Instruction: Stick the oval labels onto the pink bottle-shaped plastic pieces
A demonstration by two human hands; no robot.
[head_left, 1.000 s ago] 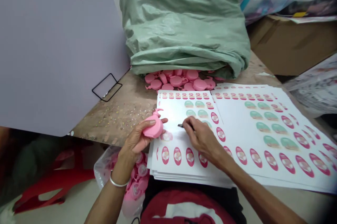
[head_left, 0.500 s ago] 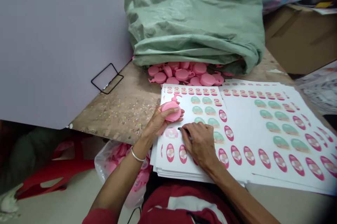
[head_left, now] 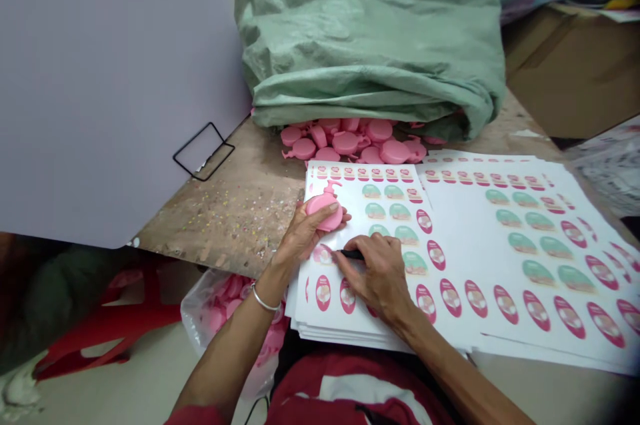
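My left hand is closed around a round pink plastic pump bottle, its spout pointing away from me. The thumb lies across the bottle's flat face. In my right hand is a thin pointed tool with a black handle, gripped between thumb and fingers. Its narrow tip reaches a pink sticker just below my left hand; whether it touches the paper I cannot tell. Both hands are over a stack of white sticker sheets printed with pink ovals and green half-round labels.
Many pink bottles spill from a large green sack behind the sheets. More sticker sheets lie to the right. A plastic bag of pink pieces hangs below the table edge, near a red stool. A grey panel stands at left.
The right hand has turned slightly, and more of the tool's handle and its tip now show over the pink sticker. The left hand still holds the bottle, almost unmoved.
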